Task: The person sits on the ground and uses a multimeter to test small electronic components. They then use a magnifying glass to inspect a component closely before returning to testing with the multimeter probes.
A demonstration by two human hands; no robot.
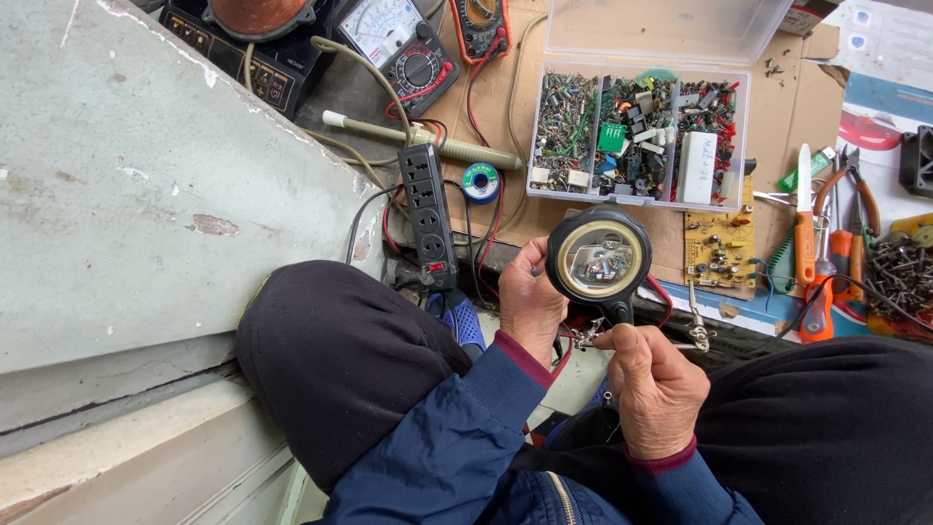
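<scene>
Your left hand [530, 297] is curled against the left rim of the round black magnifier [599, 258], fingers bent and touching the frame, thumb toward you. Your right hand [656, 389] sits nearer to you and slightly right, thumb and forefinger pressed together in a pinch just under the lens, at the joint of the stand where small metal clips [588, 336] stick out to the left; what exactly sits between the fingertips is too small to tell. The magnifier lies directly beyond your right hand, and its stem runs from the pinch up and away from you to the lens, so its long axis goes near to far. Both hands touch it; the left is on the lens, the right on the stem. Beyond the lens sits a clear 3-compartment parts box [639, 136], with a yellow circuit board [719, 251] to its near right. A black power strip [428, 214] lies well to the left.
</scene>
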